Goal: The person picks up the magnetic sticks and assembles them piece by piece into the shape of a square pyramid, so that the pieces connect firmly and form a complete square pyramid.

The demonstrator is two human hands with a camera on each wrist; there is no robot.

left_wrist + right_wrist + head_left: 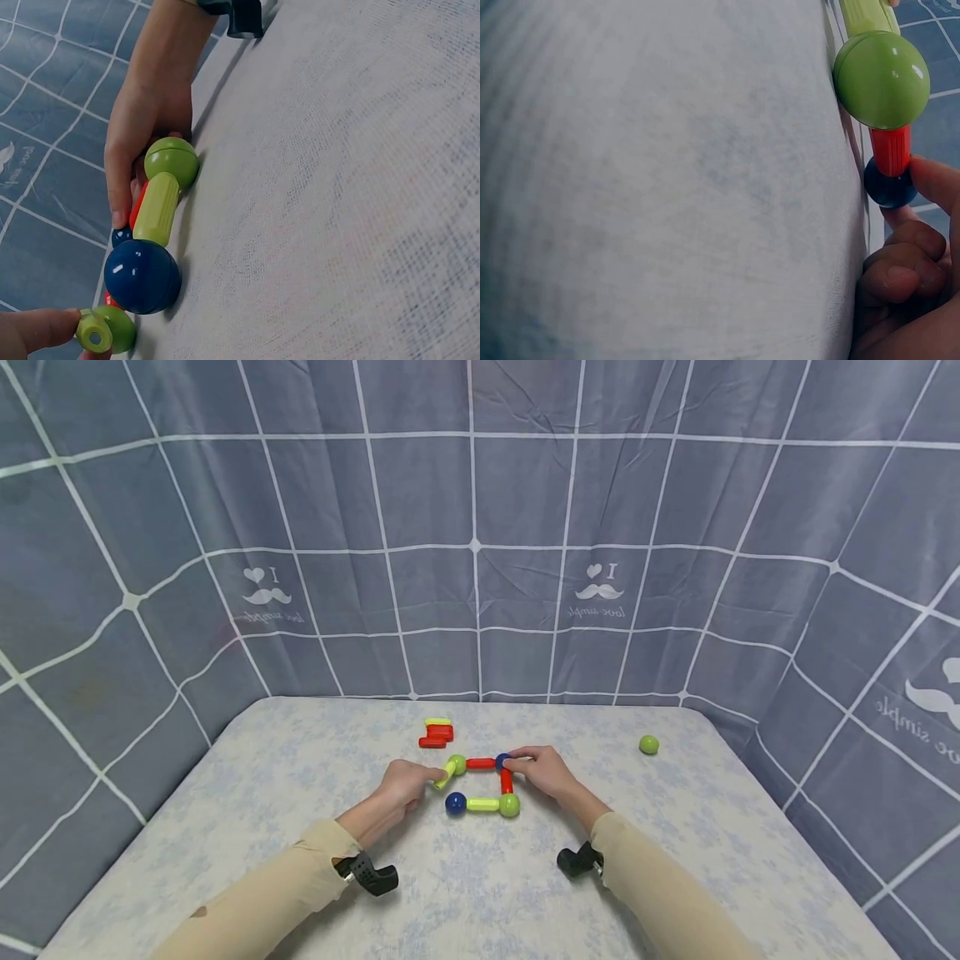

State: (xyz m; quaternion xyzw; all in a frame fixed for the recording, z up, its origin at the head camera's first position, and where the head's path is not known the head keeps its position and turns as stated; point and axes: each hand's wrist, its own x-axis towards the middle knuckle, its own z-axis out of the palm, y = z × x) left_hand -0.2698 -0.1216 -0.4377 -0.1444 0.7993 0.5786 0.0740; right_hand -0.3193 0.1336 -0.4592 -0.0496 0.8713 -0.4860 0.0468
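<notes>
yellow-green was the slanted rod (449, 769) our left hand (405, 783) pinched at its free end; we pinched the far blue ball (889, 187) with the right hand (546, 770), presumably for steadiness.

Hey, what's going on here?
A person's left hand pinches a yellow-green, plastic-looking stick touching a shiny green ball. The right hand holds a dark blue ball joined to two red sticks. The pinched stick's free end is apart from the nearer blue ball, so the four-ball outline is open. A loose green ball sits to the right.
</notes>
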